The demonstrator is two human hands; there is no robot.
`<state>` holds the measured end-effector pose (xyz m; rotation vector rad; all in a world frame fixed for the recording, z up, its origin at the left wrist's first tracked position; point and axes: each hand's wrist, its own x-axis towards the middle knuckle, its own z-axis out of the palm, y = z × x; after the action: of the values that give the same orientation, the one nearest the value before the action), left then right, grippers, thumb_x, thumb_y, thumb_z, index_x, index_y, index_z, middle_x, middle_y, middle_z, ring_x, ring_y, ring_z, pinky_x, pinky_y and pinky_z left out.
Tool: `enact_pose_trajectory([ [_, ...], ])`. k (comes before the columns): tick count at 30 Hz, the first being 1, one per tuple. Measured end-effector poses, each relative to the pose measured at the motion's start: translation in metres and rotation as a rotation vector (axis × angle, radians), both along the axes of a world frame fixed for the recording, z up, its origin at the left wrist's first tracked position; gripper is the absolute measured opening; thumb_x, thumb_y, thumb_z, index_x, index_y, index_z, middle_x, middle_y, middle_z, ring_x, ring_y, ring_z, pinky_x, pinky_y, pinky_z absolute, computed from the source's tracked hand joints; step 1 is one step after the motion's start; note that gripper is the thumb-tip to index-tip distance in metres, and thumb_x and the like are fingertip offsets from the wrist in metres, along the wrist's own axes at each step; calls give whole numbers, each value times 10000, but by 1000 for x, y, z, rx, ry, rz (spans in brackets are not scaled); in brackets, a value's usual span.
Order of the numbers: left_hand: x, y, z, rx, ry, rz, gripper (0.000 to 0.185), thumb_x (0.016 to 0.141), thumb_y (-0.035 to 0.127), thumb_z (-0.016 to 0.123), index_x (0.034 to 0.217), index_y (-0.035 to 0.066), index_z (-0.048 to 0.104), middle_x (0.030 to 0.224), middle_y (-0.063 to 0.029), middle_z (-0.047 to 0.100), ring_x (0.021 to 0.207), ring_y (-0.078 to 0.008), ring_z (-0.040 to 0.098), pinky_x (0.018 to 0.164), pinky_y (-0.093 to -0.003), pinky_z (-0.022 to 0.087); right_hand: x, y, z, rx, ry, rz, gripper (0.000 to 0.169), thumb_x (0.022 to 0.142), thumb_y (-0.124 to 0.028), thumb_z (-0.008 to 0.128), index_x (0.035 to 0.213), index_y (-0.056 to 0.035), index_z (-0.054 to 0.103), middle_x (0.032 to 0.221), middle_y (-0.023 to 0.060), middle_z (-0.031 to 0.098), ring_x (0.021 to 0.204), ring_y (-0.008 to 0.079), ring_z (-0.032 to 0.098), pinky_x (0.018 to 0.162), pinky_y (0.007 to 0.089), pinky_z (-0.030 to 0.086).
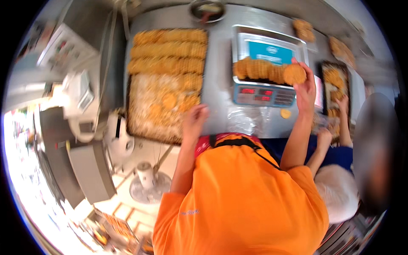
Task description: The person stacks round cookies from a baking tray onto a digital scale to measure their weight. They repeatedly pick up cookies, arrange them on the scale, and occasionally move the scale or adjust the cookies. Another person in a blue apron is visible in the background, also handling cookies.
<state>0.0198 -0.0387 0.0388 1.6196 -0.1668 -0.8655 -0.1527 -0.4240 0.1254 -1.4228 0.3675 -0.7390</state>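
My right hand [306, 92] grips a round golden-brown cookie [294, 75] over the right front part of a digital scale [264, 95]. A row of similar cookies [259, 69] stands on edge along the front of the scale's metal pan, beside the held one. My left hand [195, 118] is at the right front edge of a large baking tray [140, 105]; its fingers are curled and blurred, so whether anything is in them is unclear. Tight rows of cookies [169, 49] fill the tray's back half. A few loose cookies [169, 100] lie towards its front right.
Clear plastic bags [244, 121] and a single cookie [285, 113] lie in front of the scale. At right, a co-worker's hand [342, 103] reaches into a smaller tray [350, 86]. Bagged cookies [304, 30] and a round bowl [207, 11] sit at the back.
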Motion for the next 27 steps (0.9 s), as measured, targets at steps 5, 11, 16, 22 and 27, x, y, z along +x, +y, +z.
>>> enact_pose_trajectory([
  [5,-17,-23,42,-637,638,12,405,1109,207,643,1457,8,583,1264,-116,723,1121,-209,715,910,-355,589,61,130,-12,-135,202,536,700,843,-128,864,1470,-87,554,1604,143,552,1552,281,453,1284,456,345],
  [11,25,31,1,-152,244,436,479,1060,198,716,1478,35,549,1278,-112,685,1117,-204,689,925,-351,577,75,185,-19,-374,404,630,722,879,-214,881,1506,-72,554,1559,137,590,1515,290,491,1229,414,398],
  [16,92,111,-92,278,-385,536,424,1009,252,789,1345,49,630,1145,-127,705,1036,-243,687,859,-382,563,66,183,-28,-288,500,580,530,930,-204,842,1403,-48,658,1375,145,710,1269,256,671,1076,381,524],
  [22,123,73,-94,750,-1078,191,410,978,320,806,1269,50,701,1158,-195,724,1053,-398,669,929,-491,537,66,189,-26,-300,461,488,380,950,-149,817,1297,-25,721,1184,120,789,1081,238,745,980,365,570],
  [27,135,-9,-71,397,-769,112,402,994,359,783,1223,31,745,1126,-207,747,1097,-425,673,951,-497,539,61,188,-21,-294,448,427,339,950,-115,811,1267,-24,733,1163,118,794,1051,225,752,956,353,577],
])
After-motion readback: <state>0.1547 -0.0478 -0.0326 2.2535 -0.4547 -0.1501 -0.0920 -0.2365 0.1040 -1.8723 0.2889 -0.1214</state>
